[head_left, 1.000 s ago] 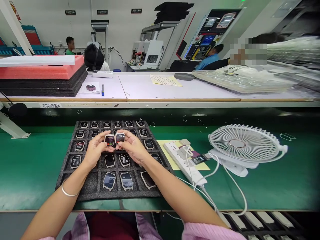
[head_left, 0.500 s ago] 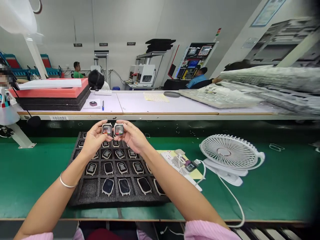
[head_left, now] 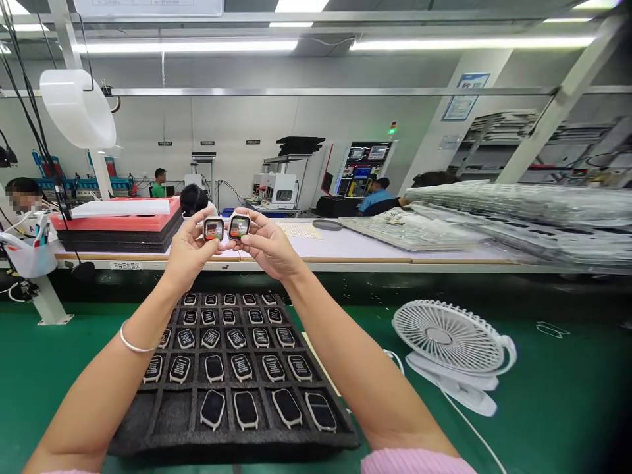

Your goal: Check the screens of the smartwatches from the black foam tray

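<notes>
My left hand (head_left: 190, 253) grips a smartwatch case (head_left: 213, 229) between thumb and fingers, its lit screen facing me. A second smartwatch case (head_left: 239, 226), also lit, is pinched in my right hand (head_left: 270, 245). The two watches are side by side with a small gap, raised over the far end of a black foam tray (head_left: 170, 421). Rows of strapless watches lie in the tray's compartments, many showing white text and some with dark screens, like the nearest-row watch (head_left: 245, 409). Two compartments at the near left hold no watch.
A white fan (head_left: 439, 336) stands on the green bench (head_left: 553, 395) to the right, its cable running forward. A raised shelf (head_left: 316, 263) crosses behind, bearing red and black foam (head_left: 118, 224) and plastic-wrapped trays (head_left: 518, 204). Several people sit beyond.
Both hands have lifted the two watches higher, above the shelf edge. My view has tilted up, bringing ceiling lights in. My right thumb now lies at its watch's screen.
</notes>
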Motion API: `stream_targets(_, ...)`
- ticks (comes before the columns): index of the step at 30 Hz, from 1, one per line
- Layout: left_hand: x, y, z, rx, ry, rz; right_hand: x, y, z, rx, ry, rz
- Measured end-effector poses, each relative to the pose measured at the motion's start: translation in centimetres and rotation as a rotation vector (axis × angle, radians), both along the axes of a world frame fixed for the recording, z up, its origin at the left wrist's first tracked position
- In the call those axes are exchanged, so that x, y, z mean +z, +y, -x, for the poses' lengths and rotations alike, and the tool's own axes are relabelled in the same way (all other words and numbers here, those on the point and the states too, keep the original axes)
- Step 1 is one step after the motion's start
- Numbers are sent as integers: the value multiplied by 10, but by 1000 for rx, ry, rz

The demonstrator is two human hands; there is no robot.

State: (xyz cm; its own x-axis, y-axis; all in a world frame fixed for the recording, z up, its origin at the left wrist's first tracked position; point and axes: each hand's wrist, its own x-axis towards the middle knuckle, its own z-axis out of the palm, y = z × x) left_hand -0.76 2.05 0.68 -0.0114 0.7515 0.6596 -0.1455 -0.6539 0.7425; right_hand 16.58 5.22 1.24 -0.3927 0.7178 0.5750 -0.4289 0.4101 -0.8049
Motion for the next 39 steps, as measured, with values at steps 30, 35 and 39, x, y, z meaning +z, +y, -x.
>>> stream_targets(30,-32,-20,-3,-32,-6,73,-36,-25,-3,-16,12,33)
stream_targets(35,-90,-33,7,-65,33,273,-102,-33,2,41,46,247)
stream_targets(39,-126,-33,13,-55,47,439,-145,-32,6,67,47,402)
